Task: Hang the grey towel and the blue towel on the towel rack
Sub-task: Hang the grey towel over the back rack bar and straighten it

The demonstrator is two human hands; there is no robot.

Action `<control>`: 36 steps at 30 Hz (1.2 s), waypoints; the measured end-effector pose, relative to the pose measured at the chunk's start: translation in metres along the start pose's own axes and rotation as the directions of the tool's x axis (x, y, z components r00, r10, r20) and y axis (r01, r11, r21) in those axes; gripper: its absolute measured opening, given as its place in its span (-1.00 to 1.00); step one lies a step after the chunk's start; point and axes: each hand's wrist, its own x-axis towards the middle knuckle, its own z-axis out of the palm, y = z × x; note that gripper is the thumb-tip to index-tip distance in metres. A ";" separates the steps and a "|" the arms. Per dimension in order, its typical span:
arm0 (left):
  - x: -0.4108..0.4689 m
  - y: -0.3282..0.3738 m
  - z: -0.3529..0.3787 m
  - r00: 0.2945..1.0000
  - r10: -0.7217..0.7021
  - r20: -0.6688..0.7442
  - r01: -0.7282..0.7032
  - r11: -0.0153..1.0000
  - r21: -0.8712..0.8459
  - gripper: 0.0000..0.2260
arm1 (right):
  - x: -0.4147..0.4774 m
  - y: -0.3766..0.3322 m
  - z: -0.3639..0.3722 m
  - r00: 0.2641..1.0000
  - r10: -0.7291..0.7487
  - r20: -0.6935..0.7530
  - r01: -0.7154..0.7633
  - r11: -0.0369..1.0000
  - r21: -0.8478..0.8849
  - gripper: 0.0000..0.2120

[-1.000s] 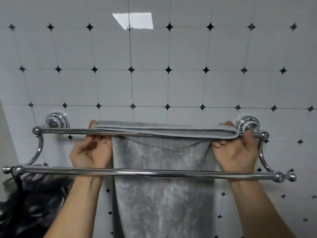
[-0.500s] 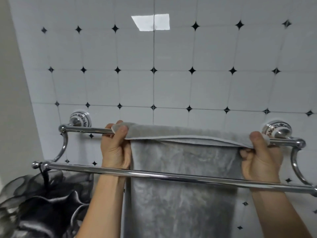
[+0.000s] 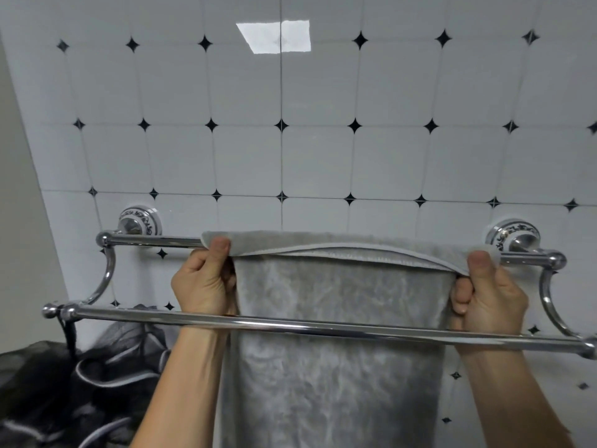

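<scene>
The grey towel (image 3: 339, 292) is draped over the rear bar of the chrome double towel rack (image 3: 155, 241) and hangs down behind the front bar (image 3: 290, 326). My left hand (image 3: 203, 282) pinches the towel's upper left corner, thumb on top. My right hand (image 3: 487, 292) pinches the upper right corner near the right wall mount (image 3: 513, 236). Both hands reach up between the two bars. No blue towel is in view.
The rack is fixed to a white tiled wall with small black diamonds (image 3: 281, 124). A dark grey and black fabric bundle (image 3: 80, 383) hangs from the front bar's left end. A plain wall (image 3: 19, 221) closes in on the left.
The view has shifted slightly left and closer. Both hands have kept their grip on the towel's top corners and drawn its front edge a little down and toward me.
</scene>
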 end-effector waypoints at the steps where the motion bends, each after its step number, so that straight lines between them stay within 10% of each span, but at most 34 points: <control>1: 0.000 0.000 0.000 1.000 -0.006 0.000 0.006 1.000 0.000 -0.64 | -0.001 0.001 -0.001 1.000 -0.010 0.012 0.009 0.999 0.031 -0.66; 11: -0.007 -0.008 -0.023 0.991 -0.124 0.058 0.125 0.992 -0.019 -0.60 | -0.013 0.031 -0.051 0.977 0.048 0.206 -0.006 0.980 -0.197 -0.63; 17: -0.031 -0.019 -0.064 0.955 -0.296 0.019 0.289 0.942 0.170 -0.70 | -0.038 0.050 -0.082 0.997 0.033 0.071 0.002 0.898 -0.440 -0.62; 26: -0.014 0.011 -0.048 0.864 -0.376 0.335 0.386 0.922 0.040 -0.70 | -0.040 0.054 -0.075 0.996 0.077 -0.034 -0.084 0.941 -0.329 -0.68; 36: -0.014 0.019 -0.045 0.858 -0.387 0.338 0.444 0.889 -0.110 -0.74 | -0.045 0.046 -0.069 0.996 0.087 -0.011 -0.087 0.956 -0.281 -0.72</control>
